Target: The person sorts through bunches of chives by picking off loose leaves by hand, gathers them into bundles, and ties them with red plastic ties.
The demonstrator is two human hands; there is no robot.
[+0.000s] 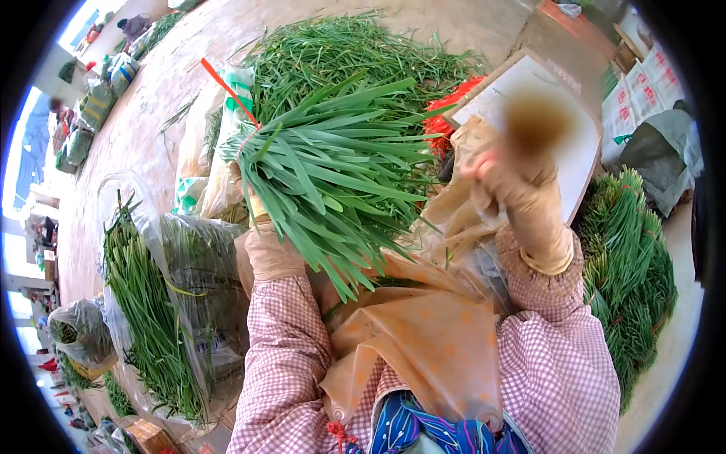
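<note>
Plainly, the green bunch (340, 166) was held up near the big leaf pile (325, 57), its tied end closed in the left hand's (268, 246) grip. The right hand (525, 200) was curled; whether anything was held could not be told.

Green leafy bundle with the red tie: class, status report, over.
Left hand holding green bundle, fingers mostly hidden behind leaves. Right hand raised, apart from it; grip unclear.

Both sleeves (283, 356) are pink-and-white gingham. The translucent brown apron (431, 340) bears orange spots; the patterned cloth (408, 427) is blue.
</note>
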